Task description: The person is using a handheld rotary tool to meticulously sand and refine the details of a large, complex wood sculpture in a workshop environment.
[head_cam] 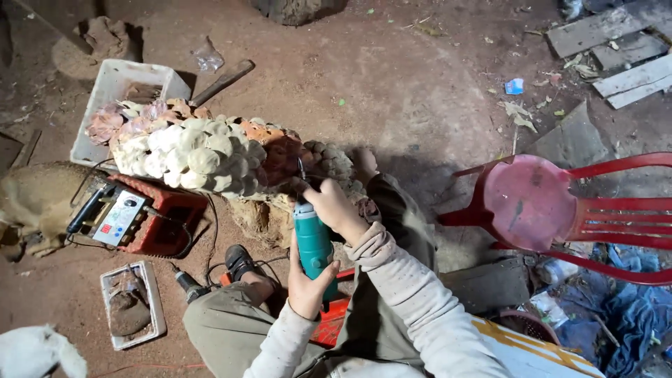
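Teal rotary grinder [313, 241] sits upright between both hands, its bit touching the bumpy carved sculpture [210, 154] just ahead of the knuckles. The left hand [308, 283] wraps the lower barrel and the right hand [336, 206] clenches the collar near the nose. The tool looks rigid, smooth-cased and moderately heavy, likely to twist under load, so a two-hand hold on barrel and collar suits it. The carving seems hard, heavy and brittle at its knobs. Left of the hands lies a red control box [133, 220]; to the right, a red plastic chair [553, 210] on the dirt floor [420, 91].
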